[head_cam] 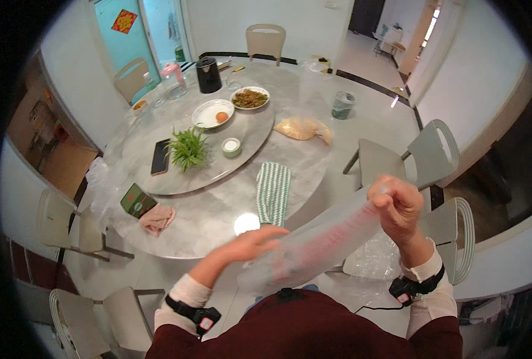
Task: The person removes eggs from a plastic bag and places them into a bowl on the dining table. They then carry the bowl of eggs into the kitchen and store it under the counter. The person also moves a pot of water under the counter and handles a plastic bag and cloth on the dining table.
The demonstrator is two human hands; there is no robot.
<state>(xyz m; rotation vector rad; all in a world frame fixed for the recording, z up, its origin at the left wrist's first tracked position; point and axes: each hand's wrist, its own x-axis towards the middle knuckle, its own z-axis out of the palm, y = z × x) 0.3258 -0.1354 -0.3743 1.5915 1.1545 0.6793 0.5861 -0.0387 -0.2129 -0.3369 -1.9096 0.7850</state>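
Note:
A translucent plastic bag with red print (324, 242) stretches slantwise in front of my body. My right hand (397, 204) grips its upper right end between closed fingers. On its left side, my left hand (257, 244) lies against or just beside the plastic, fingers spread; whether they touch it is unclear. Just beyond the left hand, a green-and-white zigzag cloth (273, 188) rests near the edge of the round marble table (203, 244). A clear bag of tan grains or powder (304, 129) lies farther back on the table.
The raised turntable (216, 172) bears a potted plant (187, 150), a phone (160, 157), a small jar (231, 147), a plate with an egg (213, 114), a dish of food (250, 98) and a black kettle (208, 75). A green box (137, 200) and pink cloth (157, 218) sit left. Chairs surround the table.

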